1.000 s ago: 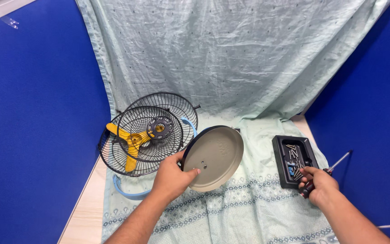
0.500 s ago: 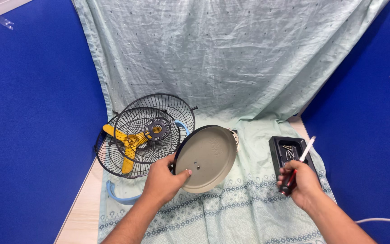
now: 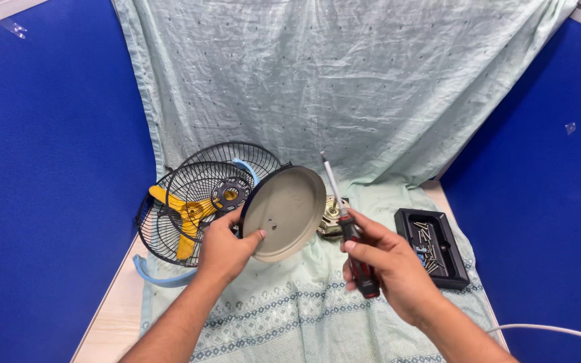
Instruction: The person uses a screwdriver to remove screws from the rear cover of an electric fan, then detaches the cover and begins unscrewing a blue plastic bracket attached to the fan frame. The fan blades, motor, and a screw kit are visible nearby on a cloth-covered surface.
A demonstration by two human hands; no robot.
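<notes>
- Here, the left hand [image 3: 226, 250] is gripping the lower left rim of a round beige disc-shaped cover [image 3: 284, 213], thumb on its face, holding it tilted up off the cloth.
- The right hand [image 3: 390, 267] is clenching the red-and-black handle of a screwdriver [image 3: 346, 227], its metal shaft pointing up just beside the disc's right edge.
- Judging from this, the person is bringing tool and cover together; the next move seems to be calling for the tip to be turned down toward the small hole near the disc's centre.
- Behind the disc, a motor part [image 3: 331, 218] is peeking out, one of it showing.
- To the left, two black wire guards [image 3: 200, 198] are lying overlapped, with one yellow blade [image 3: 181, 216] against them and one pale blue ring [image 3: 163, 275] below.
- To the right, one black tray [image 3: 433, 247] is holding screws, too many and small to count.
- One pale green cloth [image 3: 317, 316] is covering the tabletop [image 3: 105, 329].
</notes>
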